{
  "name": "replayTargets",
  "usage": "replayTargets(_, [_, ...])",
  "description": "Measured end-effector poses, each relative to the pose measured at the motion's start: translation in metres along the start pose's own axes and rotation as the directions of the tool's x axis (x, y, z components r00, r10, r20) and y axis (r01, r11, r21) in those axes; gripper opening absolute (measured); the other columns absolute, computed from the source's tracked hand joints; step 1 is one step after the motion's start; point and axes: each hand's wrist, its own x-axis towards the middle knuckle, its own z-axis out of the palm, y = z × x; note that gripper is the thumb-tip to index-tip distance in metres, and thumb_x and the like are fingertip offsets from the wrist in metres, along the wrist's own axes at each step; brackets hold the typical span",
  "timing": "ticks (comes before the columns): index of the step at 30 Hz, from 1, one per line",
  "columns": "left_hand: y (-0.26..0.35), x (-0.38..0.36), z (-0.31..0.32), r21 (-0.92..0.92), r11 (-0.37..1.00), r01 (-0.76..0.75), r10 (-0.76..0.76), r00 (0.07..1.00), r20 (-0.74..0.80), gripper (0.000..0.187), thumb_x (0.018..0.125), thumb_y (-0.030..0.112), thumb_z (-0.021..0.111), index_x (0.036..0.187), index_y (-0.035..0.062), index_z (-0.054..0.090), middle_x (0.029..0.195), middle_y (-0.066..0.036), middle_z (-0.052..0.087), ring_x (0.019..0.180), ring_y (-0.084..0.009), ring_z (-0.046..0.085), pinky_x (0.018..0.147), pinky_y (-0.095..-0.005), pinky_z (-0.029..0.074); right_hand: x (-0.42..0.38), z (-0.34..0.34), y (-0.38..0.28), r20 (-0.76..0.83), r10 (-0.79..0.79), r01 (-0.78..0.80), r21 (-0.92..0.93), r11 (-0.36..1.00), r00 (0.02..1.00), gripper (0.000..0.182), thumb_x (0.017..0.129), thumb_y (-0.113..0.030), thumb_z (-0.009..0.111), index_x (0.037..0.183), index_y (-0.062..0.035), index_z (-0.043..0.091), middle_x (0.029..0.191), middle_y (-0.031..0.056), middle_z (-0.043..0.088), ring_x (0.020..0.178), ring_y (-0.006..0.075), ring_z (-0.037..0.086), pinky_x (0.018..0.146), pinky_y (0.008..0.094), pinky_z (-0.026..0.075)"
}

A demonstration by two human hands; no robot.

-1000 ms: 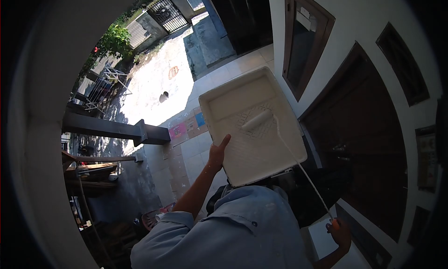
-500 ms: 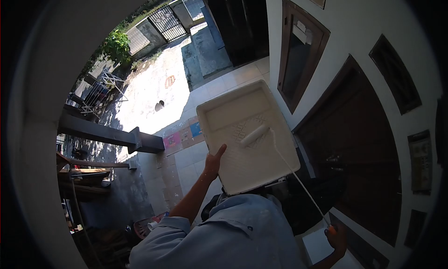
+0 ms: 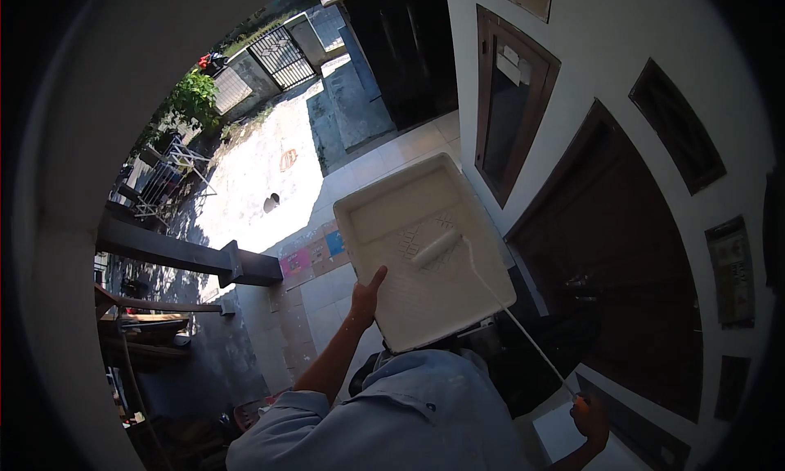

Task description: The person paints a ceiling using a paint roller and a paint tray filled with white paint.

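Observation:
A pale paint tray point(image 3: 425, 316) is in front of my body, tilted in view, its inside coated with cream-white paint. My left hand point(image 3: 367, 298) grips its left edge, thumb up over the rim and the other fingers hidden beneath. Across the tray's patterned middle rests the white sleeve of a paint roller point(image 3: 437, 248). From there its long thin rod runs over the right rim to my right hand point(image 3: 590, 420), which is closed around the orange handle low on the right.
A dark brown door point(image 3: 621, 266) and a framed window point(image 3: 518, 103) are on the right wall. At left a dark beam point(image 3: 180, 253) juts out, with stacked wood point(image 3: 151, 332) below. Tiled floor leads to a sunlit yard and a gate point(image 3: 282, 56).
The view has shifted slightly, so the surroundings sit a little lower and further left. Both hands keep their holds, and the roller stays at about the same place in the tray.

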Motion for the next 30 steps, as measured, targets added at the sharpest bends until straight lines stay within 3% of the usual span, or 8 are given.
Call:
replayTargets(2, [-0.002,0.002,-0.001,-0.006,1.0,-0.004,0.004,1.0,0.005,0.064,0.085,0.042,0.071,0.121,-0.0076,0.054,0.107,-0.015,0.064,0.09,-0.0206,0.064,0.077,-0.0317,0.053,-0.001,-0.002,0.007,-0.101,0.046,-0.048,-0.018,0.999,0.994,0.042,0.073,-0.019,0.07,0.113,-0.0161,0.062,0.106,0.0103,0.068,0.101,0.031,0.065,0.085,0.041,0.051])
replayTargets(6, [0.001,-0.001,0.001,-0.02,1.0,0.002,-0.002,1.0,0.023,0.062,0.086,0.04,0.071,0.122,-0.0069,0.053,0.107,-0.015,0.064,0.092,-0.0206,0.064,0.078,-0.0313,0.052,-0.005,0.001,-0.009,-0.033,-0.085,0.083,-0.049,0.995,0.996,0.043,0.073,-0.02,0.074,0.114,-0.019,0.061,0.104,0.0085,0.068,0.099,0.029,0.065,0.085,0.0405,0.051])
replayTargets(7, [0.002,-0.001,0.001,-0.021,1.0,-0.001,0.001,1.0,0.021,0.062,0.086,0.04,0.07,0.122,-0.0067,0.053,0.107,-0.015,0.064,0.092,-0.0205,0.064,0.079,-0.0312,0.052,-0.003,0.003,-0.008,0.007,-0.065,0.065,0.014,0.998,0.998,0.042,0.074,-0.022,0.074,0.114,-0.0186,0.061,0.103,0.0088,0.068,0.098,0.0296,0.065,0.085,0.0407,0.051])
replayTargets(13, [0.001,-0.001,0.0,-0.012,1.0,-0.018,0.018,1.0,0.013,0.061,0.086,0.04,0.071,0.122,-0.0061,0.054,0.108,-0.014,0.063,0.092,-0.0205,0.063,0.08,-0.0315,0.052,0.002,0.003,-0.004,-0.107,-0.014,0.011,-0.024,1.0,0.994,0.044,0.074,-0.023,0.075,0.116,-0.0187,0.061,0.107,0.0088,0.068,0.1,0.0298,0.065,0.087,0.0406,0.05])
replayTargets(17, [0.002,-0.002,0.0,-0.002,1.0,-0.01,0.011,1.0,0.01,0.062,0.085,0.04,0.071,0.123,-0.0062,0.053,0.108,-0.014,0.063,0.092,-0.0204,0.063,0.079,-0.0318,0.052,-0.009,-0.008,-0.013,0.048,-0.002,0.002,-0.001,1.0,0.999,0.045,0.073,-0.021,0.074,0.116,-0.0182,0.061,0.103,0.0078,0.069,0.098,0.0292,0.065,0.086,0.041,0.05])
replayTargets(20, [0.004,-0.002,-0.001,-0.012,1.0,-0.015,0.016,0.998,0.06,0.067,0.085,0.04,0.071,0.127,-0.0076,0.048,0.111,-0.015,0.061,0.095,-0.0222,0.063,0.081,-0.0327,0.052,-0.007,-0.008,0.005,-0.101,0.056,-0.058,-0.02,0.998,0.993,0.048,0.074,-0.023,0.074,0.119,-0.0192,0.06,0.107,0.0089,0.068,0.103,0.0284,0.064,0.09,0.0406,0.049])
replayTargets(25, [0.005,-0.004,0.002,-0.011,1.0,-0.014,0.015,0.999,0.034,0.066,0.086,0.04,0.069,0.127,-0.0073,0.048,0.112,-0.016,0.06,0.096,-0.0224,0.062,0.081,-0.0328,0.052,-0.009,-0.005,-0.005,0.077,-0.016,0.013,0.029,0.999,0.997,0.052,0.071,-0.023,0.077,0.119,-0.0178,0.06,0.107,0.0077,0.067,0.101,0.0284,0.064,0.091,0.0417,0.049])
replayTargets(30, [-0.001,0.0,-0.001,-0.038,0.999,-0.029,0.031,0.998,0.052,0.066,0.086,0.04,0.07,0.126,-0.0071,0.049,0.111,-0.016,0.061,0.096,-0.0224,0.063,0.081,-0.0331,0.052,0.001,0.0,0.027,-0.11,0.028,-0.024,0.04,0.999,0.993,0.053,0.072,-0.024,0.077,0.121,-0.0189,0.058,0.106,0.0078,0.067,0.102,0.0277,0.064,0.09,0.0413,0.049])
